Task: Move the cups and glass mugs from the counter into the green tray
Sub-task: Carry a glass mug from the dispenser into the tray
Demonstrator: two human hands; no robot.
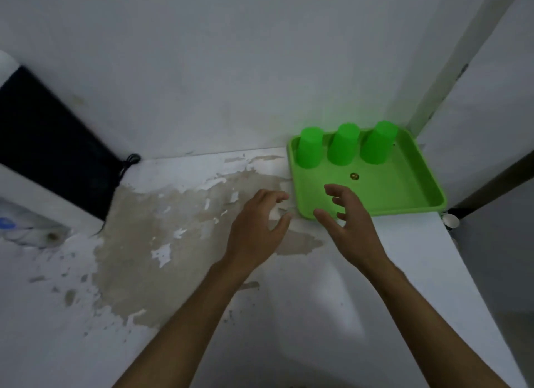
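The green tray [410,185] sits on the white counter [173,243] in the far right corner against the wall. Three green cups stand upside down in a row along its back edge: the left cup [310,152], the middle cup [343,149] and the right cup [378,143]. My right hand [346,217] hovers over the tray's front left corner, fingers spread, holding nothing. My left hand [257,225] is just left of the tray above the counter, fingers curled apart and empty. No glass mugs are in view.
The counter's paint is peeled into a large brown patch [161,243]. A dark panel [52,144] with a black cord [128,163] lies at the left. A small white round object [451,220] sits beyond the counter's right edge. A small round mark [354,176] is on the tray floor.
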